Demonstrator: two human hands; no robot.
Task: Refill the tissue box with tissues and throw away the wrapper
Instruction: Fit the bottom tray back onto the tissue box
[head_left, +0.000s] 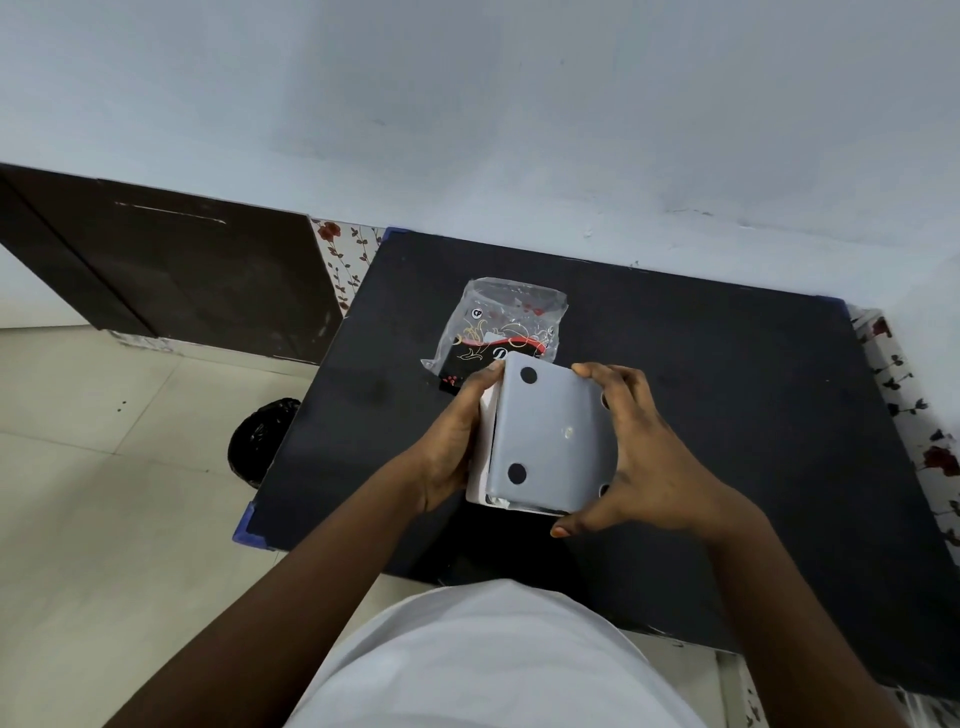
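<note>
The tissue box (545, 441) is held upside down over the black table, its grey base panel with black round feet facing me. The panel sits slightly askew on the white body, whose left side shows. My left hand (452, 441) grips the box's left side. My right hand (649, 457) clasps the right side, thumb at the near corner. Just behind the box lies the clear plastic wrapper (504, 322) with black, red and gold print, flat and crumpled on the table. Whether tissues are inside the box is hidden.
The black table (727, 415) stands against a pale wall, with blue corner guards. A bin lined with a black bag (262, 439) stands on the tiled floor left of the table. A dark cabinet (182, 270) stands further left.
</note>
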